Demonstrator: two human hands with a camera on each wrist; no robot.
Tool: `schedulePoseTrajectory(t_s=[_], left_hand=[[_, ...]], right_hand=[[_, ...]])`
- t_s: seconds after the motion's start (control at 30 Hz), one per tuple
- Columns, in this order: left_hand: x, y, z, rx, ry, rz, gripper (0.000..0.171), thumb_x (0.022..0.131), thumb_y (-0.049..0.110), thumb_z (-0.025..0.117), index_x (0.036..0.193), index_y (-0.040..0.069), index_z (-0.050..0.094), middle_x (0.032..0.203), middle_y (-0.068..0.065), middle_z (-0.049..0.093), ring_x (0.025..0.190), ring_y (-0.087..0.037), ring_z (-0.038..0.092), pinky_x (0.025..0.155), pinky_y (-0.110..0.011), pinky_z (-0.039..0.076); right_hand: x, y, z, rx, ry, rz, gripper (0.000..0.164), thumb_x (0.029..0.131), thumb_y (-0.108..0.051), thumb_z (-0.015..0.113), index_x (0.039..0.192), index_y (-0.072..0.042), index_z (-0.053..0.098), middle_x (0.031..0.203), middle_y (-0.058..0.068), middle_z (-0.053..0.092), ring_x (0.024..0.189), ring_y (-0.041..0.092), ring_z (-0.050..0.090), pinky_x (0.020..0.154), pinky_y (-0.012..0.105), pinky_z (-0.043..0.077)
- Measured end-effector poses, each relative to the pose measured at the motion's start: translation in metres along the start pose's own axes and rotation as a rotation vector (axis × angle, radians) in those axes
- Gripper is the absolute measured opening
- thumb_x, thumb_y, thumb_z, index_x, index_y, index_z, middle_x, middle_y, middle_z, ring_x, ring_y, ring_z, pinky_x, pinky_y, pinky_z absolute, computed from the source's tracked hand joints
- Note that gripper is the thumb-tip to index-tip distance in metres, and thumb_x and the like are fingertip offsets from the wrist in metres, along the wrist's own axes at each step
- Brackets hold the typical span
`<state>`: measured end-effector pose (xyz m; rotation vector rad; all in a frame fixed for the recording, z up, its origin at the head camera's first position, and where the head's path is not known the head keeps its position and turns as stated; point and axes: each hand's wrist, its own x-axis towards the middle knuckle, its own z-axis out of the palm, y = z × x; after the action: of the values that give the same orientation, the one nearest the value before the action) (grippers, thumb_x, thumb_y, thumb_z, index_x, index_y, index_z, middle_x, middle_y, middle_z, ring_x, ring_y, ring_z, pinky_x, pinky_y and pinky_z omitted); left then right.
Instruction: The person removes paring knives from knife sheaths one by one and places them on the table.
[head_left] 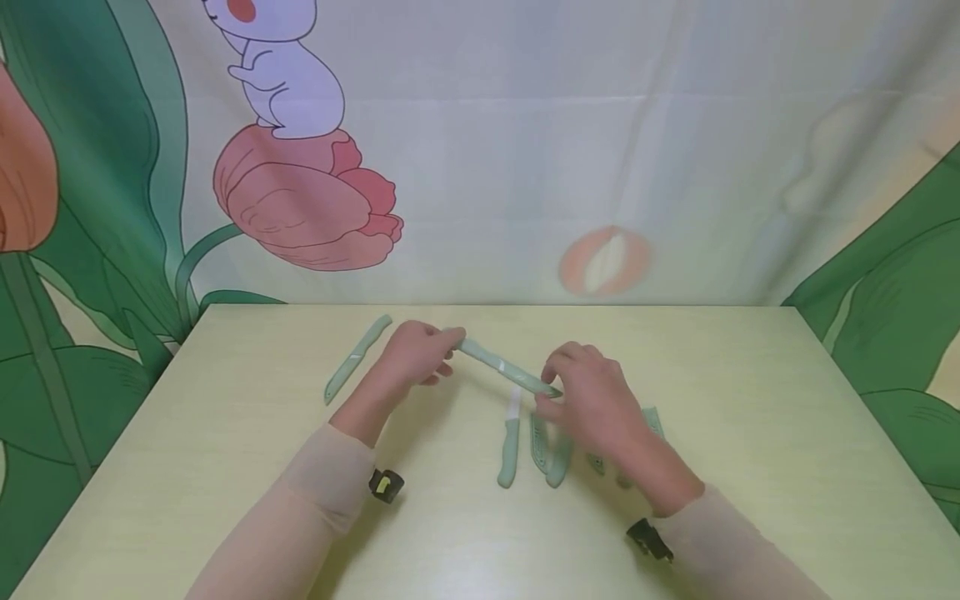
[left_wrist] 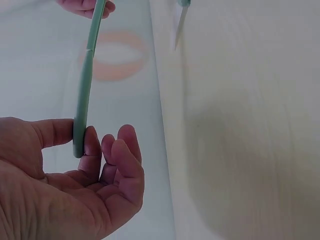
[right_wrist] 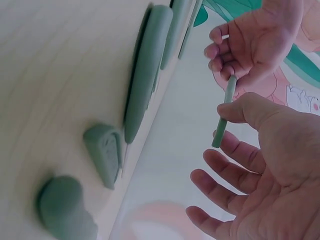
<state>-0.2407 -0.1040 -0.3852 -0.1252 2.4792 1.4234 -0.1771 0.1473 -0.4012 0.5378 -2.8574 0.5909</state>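
Between both hands a slim green knife in a green sheath [head_left: 513, 373] hangs slantwise above the table, a small white patch at its middle. My left hand [head_left: 420, 354] pinches the handle end between thumb and index finger, its other fingers loosely bent. In the left wrist view a seam divides the handle [left_wrist: 82, 100] from the sheath. The right hand [head_left: 596, 404] pinches the sheath's far end; in the right wrist view its thumb and index finger hold the green tip [right_wrist: 218, 139]. Below lies a green-handled knife [head_left: 509, 454] with a bare white blade.
Another green knife [head_left: 356, 360], apparently sheathed, lies at the table's back left. Beside the bare knife are a slotted green sheath [head_left: 538, 446] and a further green handle [head_left: 558, 467]. More green pieces [head_left: 653, 419] are partly hidden by the right hand. A printed curtain [head_left: 487, 167] hangs behind.
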Motion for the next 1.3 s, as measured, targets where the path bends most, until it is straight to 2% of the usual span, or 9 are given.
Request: schedulePoseTrajectory(t_s=[0.2, 0.37, 0.77, 1.07, 1.3], left_hand=[[-0.006, -0.007, 0.002, -0.034, -0.029, -0.002, 0.046, 0.102, 0.037, 0.059, 0.111, -0.006, 0.07, 0.122, -0.022, 0.069, 0.099, -0.027, 0.073, 0.083, -0.036, 0.06], [-0.012, -0.008, 0.004, -0.056, -0.047, 0.001, 0.047, 0.103, 0.037, 0.059, 0.116, -0.006, 0.07, 0.122, -0.023, 0.069, 0.1, -0.028, 0.073, 0.084, -0.037, 0.06], [-0.023, -0.014, 0.011, -0.068, -0.067, -0.014, 0.042, 0.105, 0.033, 0.058, 0.115, -0.006, 0.07, 0.114, -0.02, 0.071, 0.096, -0.026, 0.073, 0.083, -0.038, 0.06], [-0.031, -0.014, 0.017, -0.077, -0.08, -0.008, 0.04, 0.106, 0.029, 0.057, 0.114, -0.007, 0.071, 0.112, -0.02, 0.071, 0.089, -0.024, 0.073, 0.08, -0.037, 0.06], [-0.035, -0.016, 0.021, -0.07, -0.089, -0.017, 0.038, 0.108, 0.028, 0.056, 0.116, -0.007, 0.07, 0.113, -0.02, 0.07, 0.091, -0.025, 0.072, 0.081, -0.038, 0.059]], right_hand=[[-0.003, 0.008, -0.004, 0.047, -0.001, 0.018, 0.014, 0.089, -0.018, 0.078, 0.1, -0.009, 0.074, 0.12, 0.007, 0.07, 0.11, 0.031, 0.062, 0.092, 0.052, 0.051], [-0.003, 0.013, -0.004, 0.061, -0.032, 0.035, 0.017, 0.091, -0.019, 0.077, 0.104, -0.009, 0.075, 0.113, 0.007, 0.071, 0.103, 0.029, 0.062, 0.088, 0.05, 0.051], [-0.004, 0.025, -0.003, 0.142, -0.036, 0.035, 0.017, 0.092, -0.014, 0.076, 0.108, -0.009, 0.073, 0.102, 0.001, 0.074, 0.09, 0.023, 0.063, 0.079, 0.04, 0.052], [-0.007, 0.031, -0.003, 0.197, -0.03, 0.043, 0.019, 0.093, -0.014, 0.075, 0.111, -0.009, 0.072, 0.107, 0.002, 0.075, 0.098, 0.024, 0.067, 0.085, 0.043, 0.054], [-0.008, 0.034, -0.005, 0.215, -0.021, 0.029, 0.023, 0.095, -0.013, 0.076, 0.116, -0.005, 0.073, 0.111, 0.006, 0.075, 0.104, 0.026, 0.068, 0.091, 0.046, 0.056]])
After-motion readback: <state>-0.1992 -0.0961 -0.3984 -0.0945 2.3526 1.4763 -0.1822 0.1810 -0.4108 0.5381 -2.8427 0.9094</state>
